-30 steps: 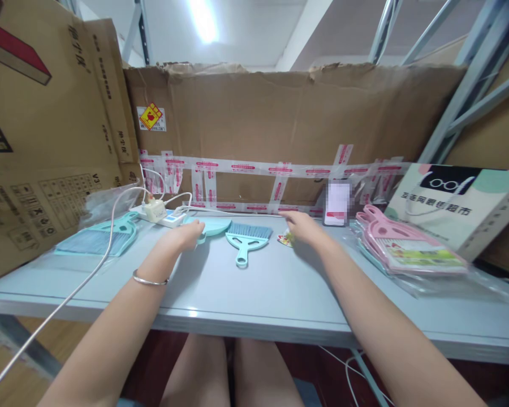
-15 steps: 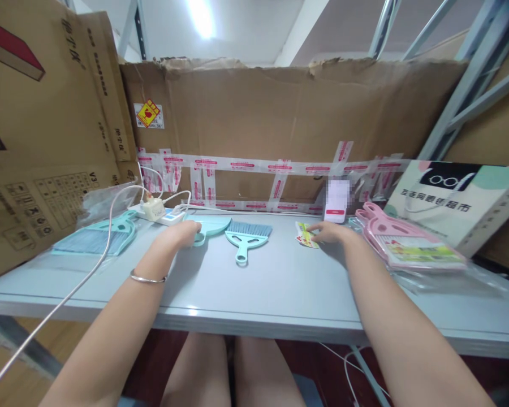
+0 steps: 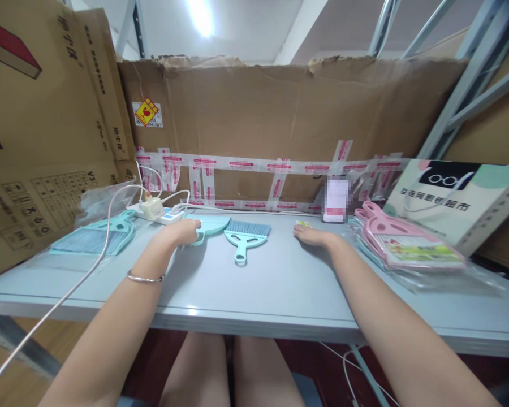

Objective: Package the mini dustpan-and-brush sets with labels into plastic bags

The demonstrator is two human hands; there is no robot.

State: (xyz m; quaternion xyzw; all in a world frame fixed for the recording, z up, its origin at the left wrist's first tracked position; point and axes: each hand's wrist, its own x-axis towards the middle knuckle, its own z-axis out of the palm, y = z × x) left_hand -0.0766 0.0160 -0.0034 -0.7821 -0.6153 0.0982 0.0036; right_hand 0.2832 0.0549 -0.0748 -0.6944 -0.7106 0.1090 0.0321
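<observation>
My left hand (image 3: pixel 182 232) is closed over the handle of a teal dustpan (image 3: pixel 212 224) that lies flat on the grey table (image 3: pixel 263 282). A small teal brush (image 3: pixel 246 234) lies just right of the dustpan, handle toward me, with neither hand touching it. Further right, my right hand (image 3: pixel 313 234) lies palm down with fingers stretched out over a small printed card (image 3: pixel 302 224). Only the card's far corner shows past the fingers.
Pink dustpan sets in clear bags (image 3: pixel 407 246) lie at the right before a printed box (image 3: pixel 458 200). A bagged teal set (image 3: pixel 95 237), a power strip (image 3: pixel 156 213) and a white cable (image 3: pixel 68 288) are at the left. A phone (image 3: pixel 337 200) leans on the taped cardboard wall (image 3: pixel 280 118).
My right hand picked the small card up at the fingertips, drew it a little right, then laid it down and flattened over it. My left hand stayed on the dustpan handle.
</observation>
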